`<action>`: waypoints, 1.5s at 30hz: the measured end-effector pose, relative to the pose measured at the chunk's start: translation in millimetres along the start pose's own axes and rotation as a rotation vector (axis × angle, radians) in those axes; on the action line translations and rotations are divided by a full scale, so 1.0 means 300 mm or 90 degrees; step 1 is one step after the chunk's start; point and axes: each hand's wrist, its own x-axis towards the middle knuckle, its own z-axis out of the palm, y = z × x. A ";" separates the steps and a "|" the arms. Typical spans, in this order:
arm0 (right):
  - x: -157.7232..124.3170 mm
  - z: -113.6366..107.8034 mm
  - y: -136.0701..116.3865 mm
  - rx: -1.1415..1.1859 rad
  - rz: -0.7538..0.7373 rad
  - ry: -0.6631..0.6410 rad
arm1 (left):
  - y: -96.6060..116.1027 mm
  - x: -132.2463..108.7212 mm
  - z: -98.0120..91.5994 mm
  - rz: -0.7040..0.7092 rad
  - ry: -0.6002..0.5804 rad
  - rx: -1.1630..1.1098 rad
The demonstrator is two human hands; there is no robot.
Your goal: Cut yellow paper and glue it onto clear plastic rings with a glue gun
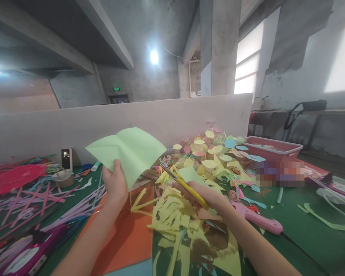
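My left hand point(116, 182) pinches a sheet of light green paper point(132, 147), creased down the middle, with its thumb on the near face. The sheet is held up above the table, its right edge curved. In my right hand point(201, 191) is a pair of scissors point(189, 188) with yellow handles, blades pointing up and left. The blades are apart from the green sheet, to its lower right. Under my right hand lies a heap of yellow paper scraps point(172, 209). Orange paper point(132, 241) lies flat below my left hand.
A pink glue gun point(258, 218) lies right of my right forearm. Cut paper rounds point(209, 165) pile up toward the white partition point(166, 111). A red plastic bin point(273, 151) stands at the right. Pink and purple strips point(46, 199), a small cup point(63, 178) and a magenta device point(31, 249) are at the left.
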 end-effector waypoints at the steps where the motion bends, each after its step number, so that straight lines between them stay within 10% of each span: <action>1: 0.002 -0.003 0.004 -0.006 -0.003 -0.019 | 0.005 -0.004 0.003 -0.004 0.000 -0.011; 16: 0.005 -0.007 0.012 -0.017 -0.054 -0.108 | -0.021 -0.047 0.032 -0.236 -0.102 -0.160; 45: 0.011 -0.020 0.010 -0.023 -0.054 -0.116 | -0.036 -0.007 0.012 -0.212 -0.088 -0.161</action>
